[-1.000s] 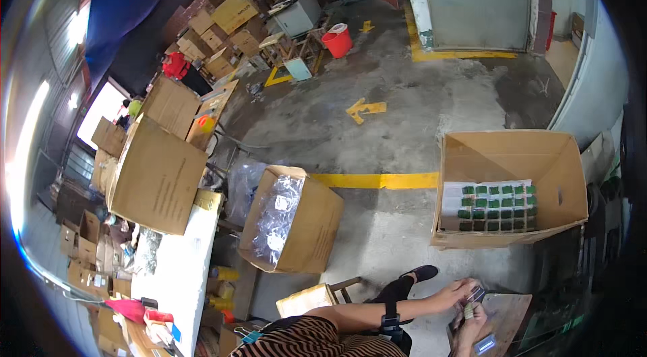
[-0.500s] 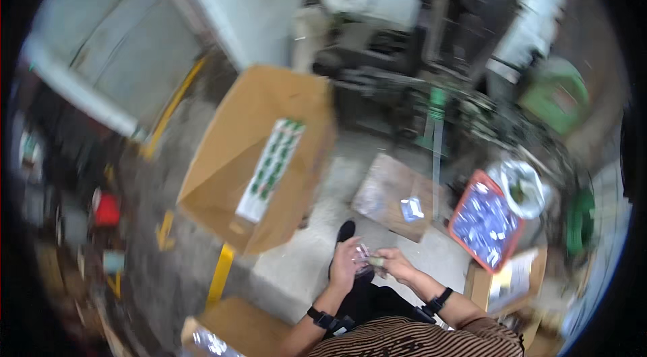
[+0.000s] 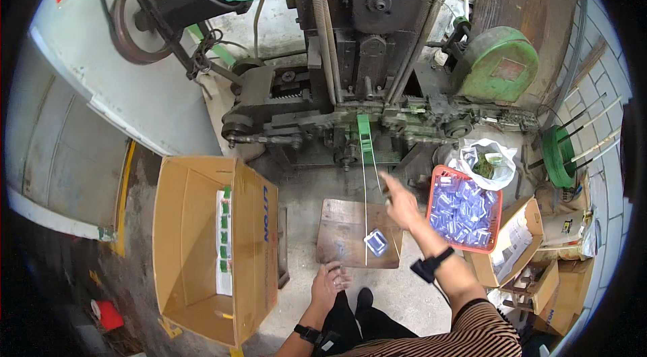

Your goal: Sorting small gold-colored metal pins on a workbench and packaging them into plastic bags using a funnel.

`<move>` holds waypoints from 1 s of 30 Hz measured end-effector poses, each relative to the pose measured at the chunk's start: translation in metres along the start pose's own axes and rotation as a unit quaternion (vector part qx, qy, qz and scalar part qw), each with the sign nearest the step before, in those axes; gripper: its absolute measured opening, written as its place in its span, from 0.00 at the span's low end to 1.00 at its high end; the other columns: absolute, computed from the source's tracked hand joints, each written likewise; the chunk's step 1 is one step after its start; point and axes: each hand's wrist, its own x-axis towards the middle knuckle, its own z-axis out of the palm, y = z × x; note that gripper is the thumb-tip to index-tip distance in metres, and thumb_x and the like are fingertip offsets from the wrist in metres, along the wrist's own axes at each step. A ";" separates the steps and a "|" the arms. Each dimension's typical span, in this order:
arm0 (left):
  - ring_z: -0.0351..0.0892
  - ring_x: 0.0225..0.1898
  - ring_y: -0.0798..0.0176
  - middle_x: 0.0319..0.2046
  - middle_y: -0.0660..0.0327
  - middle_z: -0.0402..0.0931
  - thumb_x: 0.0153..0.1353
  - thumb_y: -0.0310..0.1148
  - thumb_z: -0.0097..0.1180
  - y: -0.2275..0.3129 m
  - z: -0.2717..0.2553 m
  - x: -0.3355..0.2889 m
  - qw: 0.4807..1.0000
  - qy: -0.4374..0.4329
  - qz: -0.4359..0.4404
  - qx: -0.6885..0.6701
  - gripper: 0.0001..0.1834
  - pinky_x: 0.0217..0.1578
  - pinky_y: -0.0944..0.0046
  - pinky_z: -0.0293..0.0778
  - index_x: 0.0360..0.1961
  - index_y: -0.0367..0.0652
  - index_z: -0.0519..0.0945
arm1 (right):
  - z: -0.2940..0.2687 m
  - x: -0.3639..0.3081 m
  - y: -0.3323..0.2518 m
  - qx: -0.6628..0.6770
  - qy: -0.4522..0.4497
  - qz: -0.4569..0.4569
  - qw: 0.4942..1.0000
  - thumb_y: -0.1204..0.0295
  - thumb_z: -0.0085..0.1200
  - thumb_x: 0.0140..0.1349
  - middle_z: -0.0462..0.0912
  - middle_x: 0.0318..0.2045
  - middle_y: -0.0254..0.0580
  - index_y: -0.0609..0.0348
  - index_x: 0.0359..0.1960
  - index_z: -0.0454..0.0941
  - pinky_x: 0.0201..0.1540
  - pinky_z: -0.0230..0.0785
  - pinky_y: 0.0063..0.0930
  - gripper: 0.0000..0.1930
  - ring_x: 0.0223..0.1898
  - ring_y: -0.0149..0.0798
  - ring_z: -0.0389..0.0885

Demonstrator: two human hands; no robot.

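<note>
My right hand (image 3: 402,203) stretches forward, fingers extended, beside the lower part of a narrow metal guide track (image 3: 366,188). No object shows in it. My left hand (image 3: 329,280) is at the near edge of a wooden stool top (image 3: 337,225), its fingers loosely spread and nothing visible in them. On that wooden top lies a small clear bluish plastic piece (image 3: 376,243), right by the track's near end. The track runs up to a green bracket (image 3: 364,129) on a dark, greasy machine (image 3: 364,40).
An orange basket (image 3: 436,178) full of bluish clear plastic pieces stands at right. Beside it are a white bag (image 3: 504,180) and an open carton (image 3: 532,222). A tall open cardboard box (image 3: 253,249) stands left, holding a green-and-white strip (image 3: 224,242).
My hands, together around a small item before, are now apart; the right has reached forward to the track. My view has turned so that the machine is ahead and the tall box shows at left.
</note>
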 end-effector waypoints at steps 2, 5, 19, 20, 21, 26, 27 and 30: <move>0.78 0.39 0.51 0.37 0.52 0.76 0.66 0.56 0.33 0.012 -0.001 0.004 0.999 0.003 -0.051 0.004 0.28 0.38 0.53 0.74 0.49 0.42 0.69 | 0.003 0.058 0.009 -0.085 -0.003 0.040 0.996 0.82 0.47 0.46 0.68 0.51 0.60 0.41 0.63 0.54 0.42 0.71 0.48 0.38 0.42 0.61 0.75; 0.78 0.39 0.52 0.39 0.52 0.76 0.65 0.57 0.33 0.017 -0.013 0.017 0.996 -0.001 -0.090 0.011 0.30 0.39 0.55 0.74 0.51 0.41 0.68 | 0.012 0.119 0.022 -0.119 0.015 0.076 0.990 0.83 0.47 0.45 0.68 0.50 0.61 0.40 0.62 0.55 0.42 0.71 0.47 0.39 0.41 0.61 0.76; 0.76 0.41 0.53 0.41 0.51 0.75 0.65 0.57 0.34 0.015 -0.028 0.048 0.992 0.000 -0.126 -0.002 0.32 0.42 0.56 0.72 0.52 0.38 0.67 | 0.018 0.135 0.025 -0.136 0.050 0.088 0.986 0.82 0.48 0.45 0.74 0.41 0.51 0.49 0.44 0.76 0.38 0.71 0.45 0.22 0.37 0.55 0.78; 0.77 0.40 0.54 0.41 0.52 0.75 0.65 0.57 0.35 0.015 -0.026 0.047 0.991 0.002 -0.132 0.000 0.32 0.43 0.57 0.71 0.53 0.37 0.66 | 0.017 0.133 0.022 -0.127 0.081 0.090 0.984 0.82 0.48 0.45 0.74 0.42 0.51 0.49 0.46 0.75 0.38 0.71 0.45 0.23 0.37 0.55 0.78; 0.77 0.40 0.54 0.41 0.52 0.75 0.65 0.57 0.35 0.012 -0.026 0.047 0.991 0.001 -0.133 0.000 0.32 0.43 0.57 0.71 0.53 0.37 0.66 | 0.016 0.137 0.020 -0.131 0.084 0.069 0.985 0.83 0.48 0.44 0.74 0.42 0.54 0.46 0.52 0.70 0.38 0.72 0.45 0.29 0.37 0.56 0.78; 0.76 0.41 0.52 0.40 0.50 0.75 0.64 0.58 0.37 -0.005 -0.029 0.040 0.987 0.029 -0.158 0.001 0.32 0.42 0.56 0.73 0.49 0.37 0.70 | 0.017 0.167 0.029 -0.145 0.067 0.064 0.985 0.83 0.48 0.43 0.72 0.45 0.61 0.40 0.62 0.59 0.38 0.72 0.46 0.39 0.37 0.58 0.78; 0.76 0.41 0.52 0.40 0.50 0.75 0.64 0.58 0.37 -0.005 -0.029 0.040 0.987 0.029 -0.159 0.003 0.32 0.42 0.56 0.73 0.49 0.37 0.70 | 0.021 0.173 0.035 -0.165 0.065 0.063 0.982 0.83 0.48 0.44 0.73 0.44 0.61 0.39 0.62 0.58 0.39 0.72 0.45 0.39 0.37 0.57 0.78; 0.77 0.41 0.53 0.40 0.50 0.75 0.64 0.57 0.37 -0.009 -0.031 0.037 0.985 0.028 -0.171 -0.002 0.31 0.42 0.56 0.73 0.48 0.37 0.71 | 0.028 0.169 0.049 -0.177 0.078 0.063 0.979 0.82 0.47 0.45 0.74 0.42 0.59 0.39 0.60 0.63 0.41 0.72 0.44 0.36 0.38 0.56 0.78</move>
